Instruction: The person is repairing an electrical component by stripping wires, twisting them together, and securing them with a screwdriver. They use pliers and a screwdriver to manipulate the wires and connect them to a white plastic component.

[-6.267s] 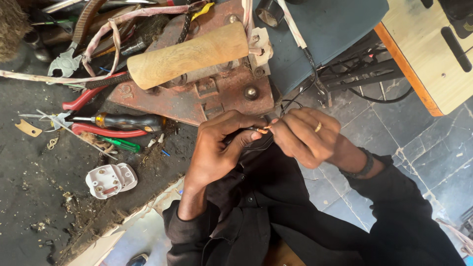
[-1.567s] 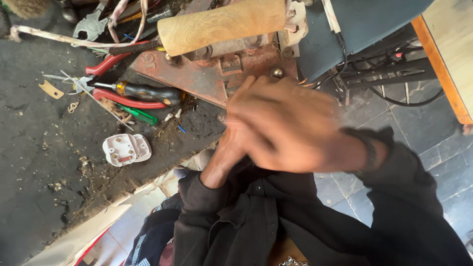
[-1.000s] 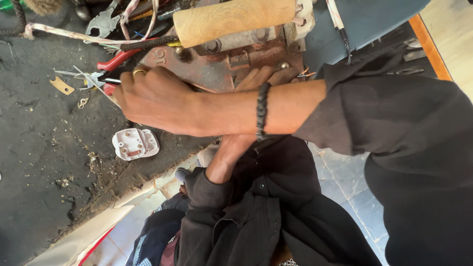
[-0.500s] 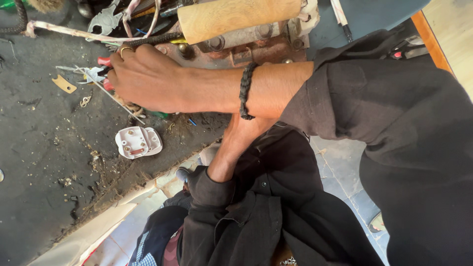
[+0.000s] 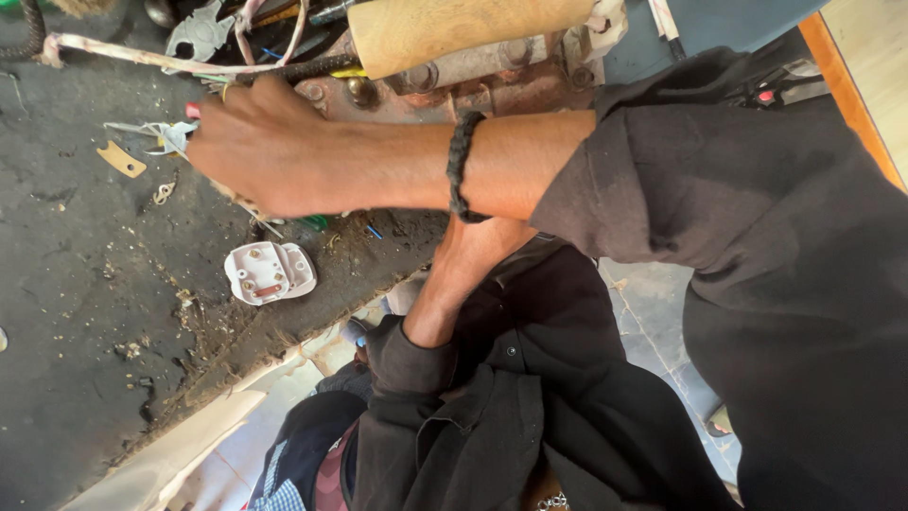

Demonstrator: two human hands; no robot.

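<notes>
Grimy, dark workbench [image 5: 66,312] fills the left of the head view, and pretty much everything sits around the rusty metal block [image 5: 492,80] with the wooden handle [image 5: 463,28] lying on top of it.

Right hand [image 5: 255,147] reaches across, left of that block, fingers curled down over a cluster of tools: you can see a red tip [image 5: 193,110] poking out by the knuckles and the metal ends of pliers [image 5: 156,137] sticking out just beyond. It looks clenched around something in that pile, but the palm hides what exactly, so I can't tell which tool it's actually got. A black bead bracelet [image 5: 462,166] sits on that wrist.

Left hand is tucked under the right forearm, below the block. Only its forearm [image 5: 459,274] shows, so whether it's gripping anything or loose I can't say.

Below-left of the block, well clear of the right hand, a white plug [image 5: 270,273] lies opened up with its pins and insides facing the camera. It's the only container-ish thing here, and it holds just its metal contacts, with no wire in it that I can make out. Probably laid flat like that so the terminals stay reachable.

Further left of the block there's a small brass strip [image 5: 121,159] and scattered grit.
</notes>
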